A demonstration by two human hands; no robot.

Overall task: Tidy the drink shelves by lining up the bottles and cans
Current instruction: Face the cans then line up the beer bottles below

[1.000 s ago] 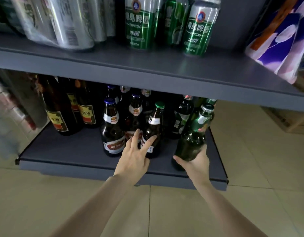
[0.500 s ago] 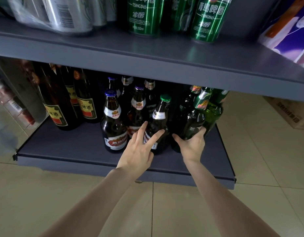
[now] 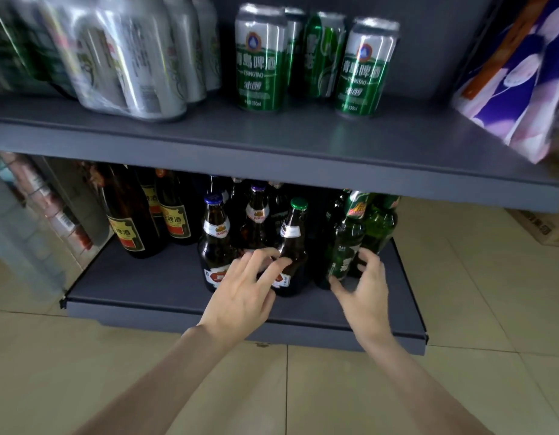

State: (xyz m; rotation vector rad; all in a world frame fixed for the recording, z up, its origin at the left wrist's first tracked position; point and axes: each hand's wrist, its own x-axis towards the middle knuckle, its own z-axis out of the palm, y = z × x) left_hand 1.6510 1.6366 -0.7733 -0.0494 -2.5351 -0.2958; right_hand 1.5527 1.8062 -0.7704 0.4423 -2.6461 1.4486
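Your left hand (image 3: 240, 296) rests with fingers spread and curled over the shoulders of two brown glass bottles on the lower grey metal shelf (image 3: 165, 287): the blue-capped brown bottle with a red and white label (image 3: 214, 240) under its palm side and the green-capped brown bottle (image 3: 292, 246) at its fingertips. It looks more like a steadying touch than a full wrap, probably so that the front pair stays upright and flush while the neighbour is set in.

Your right hand (image 3: 364, 290) is partly open, thumb and fingers cupped loosely around the lower body of the dark green glass bottle with a green and white label (image 3: 344, 246); whether the fingers actually press on the glass cannot be told. That bottle stands just ahead of the right hand, close beside the green-capped one, with a paler green bottle (image 3: 380, 224) just behind it and to the right. It leans slightly, so it seems not quite settled into the row.

Beyond your left hand, farther left, taller brown bottles with yellow and red labels (image 3: 127, 221) stand well apart from the group. Above both hands, on the upper grey shelf (image 3: 271, 142), green and silver cans (image 3: 260, 58) stand upright near a wrapped pack of silver cans (image 3: 130, 58).
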